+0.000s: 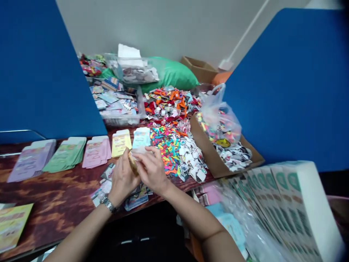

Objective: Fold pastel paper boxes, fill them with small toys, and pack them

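Note:
Both hands meet over the table's front edge around a small yellow box (132,163), mostly covered by fingers, with a pale flap at its top. My left hand (122,180), with a metal watch at the wrist, wraps its side. The fingers of my right hand (152,169) are closed at its top and right side. Just beyond are a yellow stack of flat printed cartons (121,142) and a light blue stack (141,137). Under and beside the hands lie loose printed cards (136,200), partly hidden.
Pink (96,151), green (67,154) and purple carton stacks (34,160) line the left. Beyond the hands spread colourful small pieces (167,149) and white cut-outs (192,158). A cardboard box (207,153) stands right, a plastic bin (120,118) behind. Blue partitions (286,80) flank the table.

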`<state>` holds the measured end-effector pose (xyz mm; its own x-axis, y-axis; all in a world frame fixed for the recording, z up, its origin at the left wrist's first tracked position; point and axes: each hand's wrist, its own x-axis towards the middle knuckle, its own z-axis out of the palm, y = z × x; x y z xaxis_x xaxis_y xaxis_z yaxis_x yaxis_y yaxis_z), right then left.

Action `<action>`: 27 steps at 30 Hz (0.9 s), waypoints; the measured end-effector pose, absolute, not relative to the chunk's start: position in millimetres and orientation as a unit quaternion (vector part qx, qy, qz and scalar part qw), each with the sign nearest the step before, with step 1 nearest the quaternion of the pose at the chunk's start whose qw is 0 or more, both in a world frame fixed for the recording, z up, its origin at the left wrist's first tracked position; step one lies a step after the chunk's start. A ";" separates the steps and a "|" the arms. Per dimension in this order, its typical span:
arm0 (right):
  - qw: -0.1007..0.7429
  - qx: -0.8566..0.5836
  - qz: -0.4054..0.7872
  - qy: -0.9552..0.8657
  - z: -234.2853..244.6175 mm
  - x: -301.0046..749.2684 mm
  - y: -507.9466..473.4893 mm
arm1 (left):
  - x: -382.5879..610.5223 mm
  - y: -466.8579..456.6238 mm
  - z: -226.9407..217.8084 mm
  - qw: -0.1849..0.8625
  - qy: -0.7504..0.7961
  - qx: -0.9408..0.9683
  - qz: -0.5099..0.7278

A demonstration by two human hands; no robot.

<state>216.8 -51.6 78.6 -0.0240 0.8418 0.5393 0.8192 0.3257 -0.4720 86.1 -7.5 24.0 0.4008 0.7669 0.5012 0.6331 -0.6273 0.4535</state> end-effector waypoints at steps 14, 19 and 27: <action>0.366 -0.594 -0.168 -0.696 73.3 226.6 -137.8 | 75.8 -68.0 53.0 0.214 0.377 0.822 0.370; 0.323 -0.590 -0.151 -0.725 81.9 213.2 -158.1 | 61.3 -82.9 45.3 0.206 0.348 0.822 0.401; 0.300 -0.610 -0.133 -0.721 84.5 213.1 -178.6 | 66.7 -94.4 54.2 0.140 0.264 0.854 0.426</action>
